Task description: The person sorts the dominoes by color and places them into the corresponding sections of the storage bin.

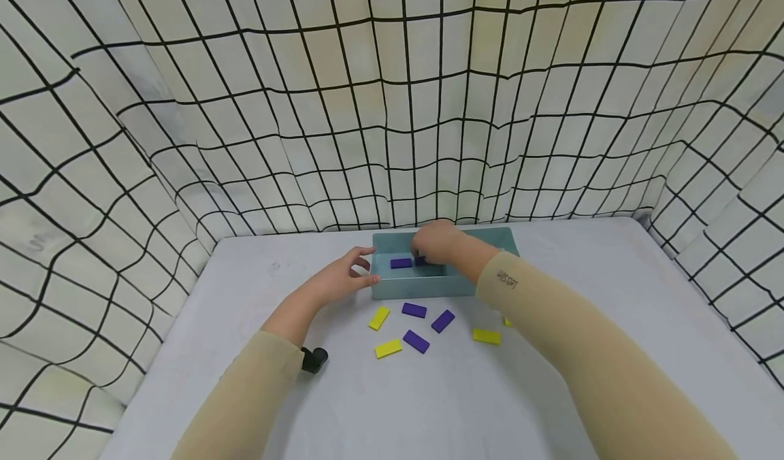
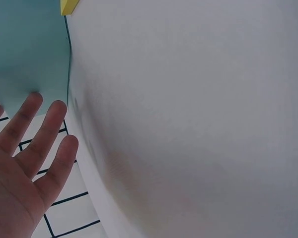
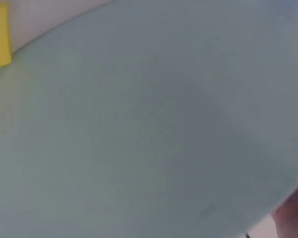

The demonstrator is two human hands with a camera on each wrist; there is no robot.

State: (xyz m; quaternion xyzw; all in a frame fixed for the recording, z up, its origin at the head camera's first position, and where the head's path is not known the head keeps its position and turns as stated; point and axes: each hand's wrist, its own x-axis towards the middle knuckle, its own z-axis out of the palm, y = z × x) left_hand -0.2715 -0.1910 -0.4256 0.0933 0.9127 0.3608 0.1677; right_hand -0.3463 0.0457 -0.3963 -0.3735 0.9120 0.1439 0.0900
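Observation:
A pale teal box (image 1: 404, 288) stands at the back of the table. My right hand (image 1: 439, 241) reaches inside it, fingers curled down onto a purple block (image 1: 420, 261), which they partly hide. Another purple block (image 1: 401, 263) lies on the box floor just left of it. At the box's left end is my left hand (image 1: 343, 276), fingers spread and thumb near the front corner. The left wrist view shows those fingers (image 2: 52, 119) straight beside the box wall (image 2: 30, 54). Box wall (image 3: 114, 139) fills most of the right wrist view.
In front of the box lie three purple blocks (image 1: 416, 341) and several yellow blocks (image 1: 388, 348), one partly behind the right sleeve (image 1: 551, 324). A small black object (image 1: 315, 360) sits by the left wrist. Black netting (image 1: 404, 126) over white sheeting encloses the table's back and sides.

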